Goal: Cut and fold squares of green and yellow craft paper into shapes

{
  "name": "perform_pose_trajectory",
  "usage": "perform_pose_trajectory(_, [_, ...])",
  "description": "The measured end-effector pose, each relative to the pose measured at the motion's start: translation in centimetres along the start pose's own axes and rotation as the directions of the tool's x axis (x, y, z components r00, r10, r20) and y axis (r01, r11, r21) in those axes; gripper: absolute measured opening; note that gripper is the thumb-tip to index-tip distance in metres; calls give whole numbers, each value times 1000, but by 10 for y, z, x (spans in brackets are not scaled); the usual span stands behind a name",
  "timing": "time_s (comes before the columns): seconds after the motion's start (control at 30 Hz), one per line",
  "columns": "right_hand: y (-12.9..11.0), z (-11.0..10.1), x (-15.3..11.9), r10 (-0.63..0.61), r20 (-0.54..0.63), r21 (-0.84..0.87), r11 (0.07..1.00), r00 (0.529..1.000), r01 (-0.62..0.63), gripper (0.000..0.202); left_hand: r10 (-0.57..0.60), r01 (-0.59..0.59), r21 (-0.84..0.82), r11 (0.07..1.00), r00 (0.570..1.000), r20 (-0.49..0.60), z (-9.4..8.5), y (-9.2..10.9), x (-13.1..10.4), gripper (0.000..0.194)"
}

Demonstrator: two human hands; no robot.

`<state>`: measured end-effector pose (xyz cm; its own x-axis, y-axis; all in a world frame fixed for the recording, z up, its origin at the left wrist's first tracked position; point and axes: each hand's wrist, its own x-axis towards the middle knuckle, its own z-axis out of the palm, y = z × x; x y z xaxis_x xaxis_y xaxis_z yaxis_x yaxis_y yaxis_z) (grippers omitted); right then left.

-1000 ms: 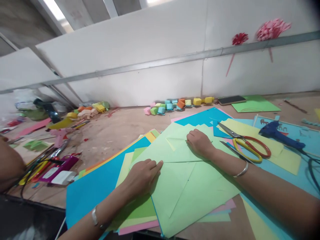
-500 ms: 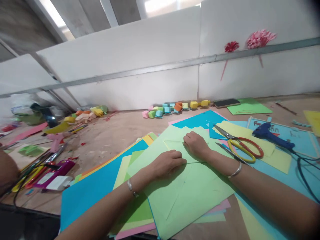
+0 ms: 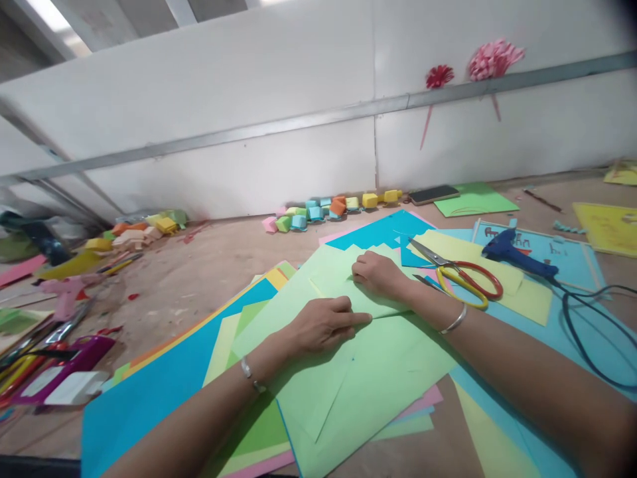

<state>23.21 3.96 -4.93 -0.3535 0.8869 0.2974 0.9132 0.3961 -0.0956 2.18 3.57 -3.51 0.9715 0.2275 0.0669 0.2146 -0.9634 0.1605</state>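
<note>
Light green paper sheets (image 3: pixel 398 372) lie layered at the centre of the table. A smaller folded light green piece (image 3: pixel 318 398) rests on them, its far part under my hands. My left hand (image 3: pixel 323 322) presses down on this paper; its index finger is stretched along a fold line and the other fingers are bent. Just beyond it, my right hand (image 3: pixel 378 275) is closed at the paper's upper edge, fingers curled in. Its fingertips are partly hidden. Scissors (image 3: pixel 468 279) with red and yellow handles lie right of my right hand.
A blue glue gun (image 3: pixel 520 255) with a black cable lies at the right. Small coloured paper cubes (image 3: pixel 313 212) and a dark phone (image 3: pixel 434 194) line the wall. Blue sheets (image 3: pixel 149 392) spread on the left, beyond them a purple tool (image 3: pixel 82 362) and a pink glue gun (image 3: pixel 64 292).
The view has turned slightly to the right, so things sit further left. My left index finger now reaches out straighter along the fold; my right hand stays at the paper's edge.
</note>
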Motion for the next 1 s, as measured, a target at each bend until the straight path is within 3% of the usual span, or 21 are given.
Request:
perform_pose_trajectory(0.2, [3,-2,0,-55,18,12,998,998,55,20,67,-67,-23,998,998,17,-4,8,10,40])
perform_pose_trajectory(0.37, [5,-2,2,-64,25,36,997,998,63,21,26,-24,-67,997,999,29,-3,19,25,35])
perform_pose_trajectory(0.57, [5,-2,1,-48,8,61,997,999,47,22,25,-25,-39,999,1000,11,6,17,31,37])
perform_pose_trajectory(1.0, [5,0,2,-21,-11,142,990,1000,23,21,-80,70,69,995,983,166,-8,32,61,39])
